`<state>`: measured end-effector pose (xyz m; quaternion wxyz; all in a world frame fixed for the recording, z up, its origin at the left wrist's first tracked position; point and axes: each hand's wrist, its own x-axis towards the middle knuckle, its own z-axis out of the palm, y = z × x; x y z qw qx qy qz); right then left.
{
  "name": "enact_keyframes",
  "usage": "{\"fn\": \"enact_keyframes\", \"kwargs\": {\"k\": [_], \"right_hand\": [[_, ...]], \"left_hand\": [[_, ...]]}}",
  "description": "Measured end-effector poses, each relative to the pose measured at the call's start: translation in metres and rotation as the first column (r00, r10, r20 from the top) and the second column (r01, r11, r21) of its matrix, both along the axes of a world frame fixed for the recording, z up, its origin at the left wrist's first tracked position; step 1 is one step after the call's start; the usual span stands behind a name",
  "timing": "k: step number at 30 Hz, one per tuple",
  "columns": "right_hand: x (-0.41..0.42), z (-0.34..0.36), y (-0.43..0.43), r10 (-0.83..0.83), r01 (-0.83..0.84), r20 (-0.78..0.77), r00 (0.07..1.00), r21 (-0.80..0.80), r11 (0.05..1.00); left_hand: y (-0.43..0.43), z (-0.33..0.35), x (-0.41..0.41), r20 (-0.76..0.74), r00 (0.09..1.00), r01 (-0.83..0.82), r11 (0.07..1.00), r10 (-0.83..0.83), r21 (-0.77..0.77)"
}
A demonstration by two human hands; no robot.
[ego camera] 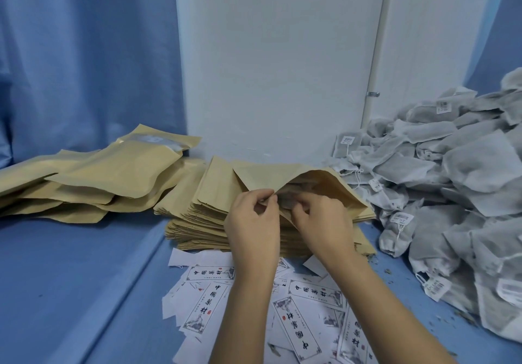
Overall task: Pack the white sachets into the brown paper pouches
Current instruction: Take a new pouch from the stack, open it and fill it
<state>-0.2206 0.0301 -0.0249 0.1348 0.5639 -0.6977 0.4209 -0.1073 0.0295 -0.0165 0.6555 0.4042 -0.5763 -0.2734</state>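
A brown paper pouch (316, 183) lies mouth-open on top of a stack of flat empty pouches (203, 217) in the middle. My left hand (252, 222) pinches the near lip of the pouch's mouth. My right hand (319, 219) has its fingers curled at the mouth, pushing a white sachet (288, 194) inside; the sachet is mostly hidden. A large heap of white sachets (466, 183) with tags and strings fills the right side.
Filled brown pouches (99, 183) are piled at the left on the blue cloth (70, 279). Loose white printed labels (305, 315) are scattered in front, under my forearms. A white wall (276, 67) and blue curtain (84, 53) stand behind.
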Motion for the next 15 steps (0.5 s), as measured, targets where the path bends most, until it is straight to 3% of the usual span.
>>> {"fn": "enact_keyframes", "kwargs": {"k": [1, 3, 6, 8, 9, 11, 13, 15], "right_hand": [[0.004, -0.003, 0.005, 0.046, -0.035, 0.083, 0.996, -0.125, 0.991], [0.012, -0.009, 0.014, 0.295, -0.218, 0.184, 0.938, -0.349, 0.911], [0.023, -0.028, 0.024, 0.468, -0.424, 0.066, 0.881, -0.325, 0.845], [0.029, -0.035, 0.025, 0.506, -0.457, 0.244, 0.827, -0.232, 0.858], [0.034, -0.033, 0.026, 0.506, -0.461, 0.443, 0.74, -0.215, 0.861], [0.038, -0.024, 0.022, 0.459, -0.437, 0.754, 0.47, -0.253, 0.863], [0.038, -0.014, 0.019, 0.419, -0.379, 0.853, 0.312, -0.292, 0.878], [0.039, -0.006, 0.016, 0.36, -0.343, 0.902, 0.24, -0.268, 0.9]], "left_hand": [[0.001, 0.001, 0.0, 0.001, 1.0, 0.006, 1.0, -0.006, 0.002], [0.003, 0.002, 0.0, -0.048, 0.998, 0.031, 0.999, -0.029, 0.031], [0.006, 0.005, -0.005, -0.225, 0.974, 0.064, 0.987, -0.03, 0.146], [0.008, 0.009, -0.009, -0.336, 0.942, 0.096, 0.971, -0.017, 0.219], [0.008, 0.009, -0.011, -0.437, 0.898, 0.182, 0.949, -0.053, 0.259], [0.008, 0.011, -0.01, -0.638, 0.759, 0.411, 0.855, -0.128, 0.318], [0.007, 0.012, -0.006, -0.714, 0.677, 0.574, 0.735, -0.177, 0.361], [0.006, 0.011, -0.002, -0.68, 0.695, 0.633, 0.648, -0.234, 0.424]]}}
